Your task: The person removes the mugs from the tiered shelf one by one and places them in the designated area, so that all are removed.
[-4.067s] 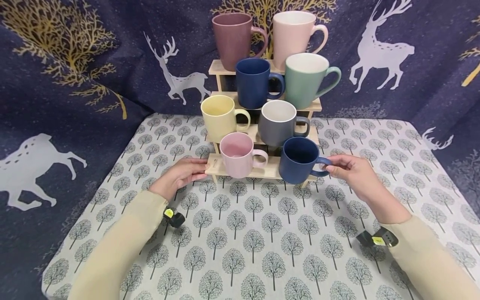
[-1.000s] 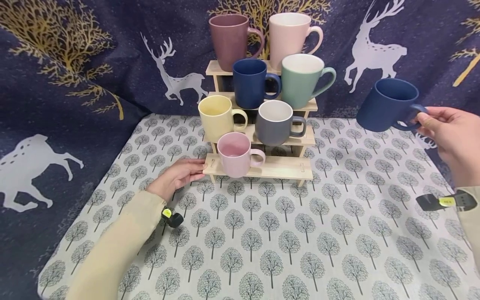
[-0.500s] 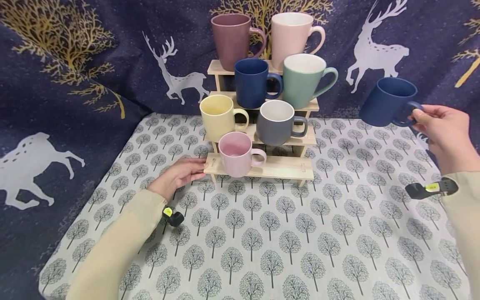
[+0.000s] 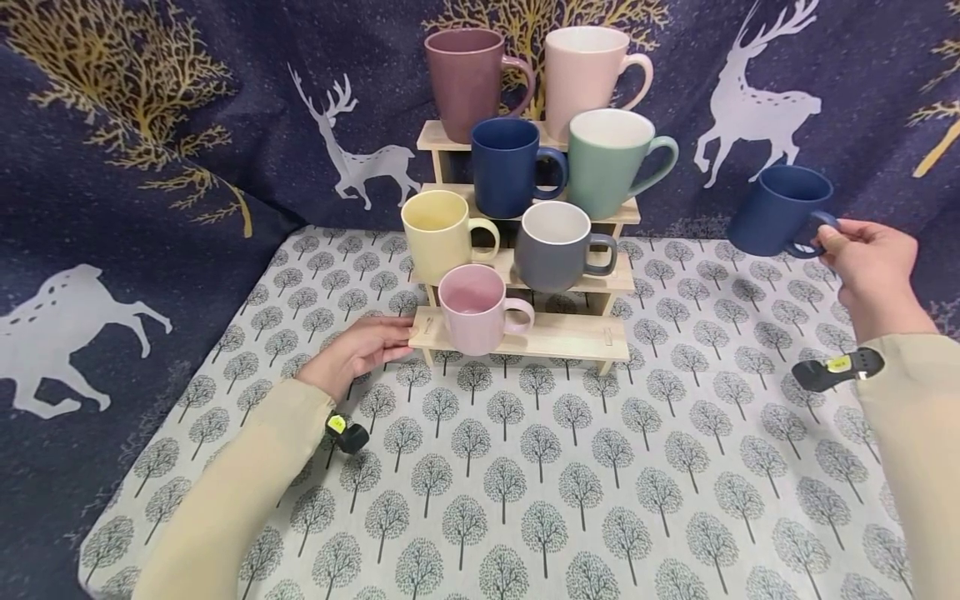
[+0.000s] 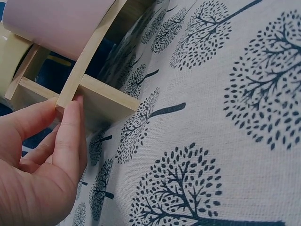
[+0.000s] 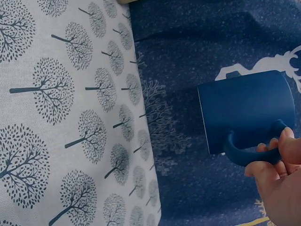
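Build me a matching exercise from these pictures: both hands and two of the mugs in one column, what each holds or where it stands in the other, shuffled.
Column one
1. Left hand
2. Yellow mug
3. Right hand
4. Green mug

Column two
A. Holds a raised blue mug by its handle
B. Stands on the second-highest shelf
C. Stands on the same shelf as the grey mug
D. Pinches one end of the lowest shelf

Right pairs: 1-D, 2-C, 3-A, 4-B
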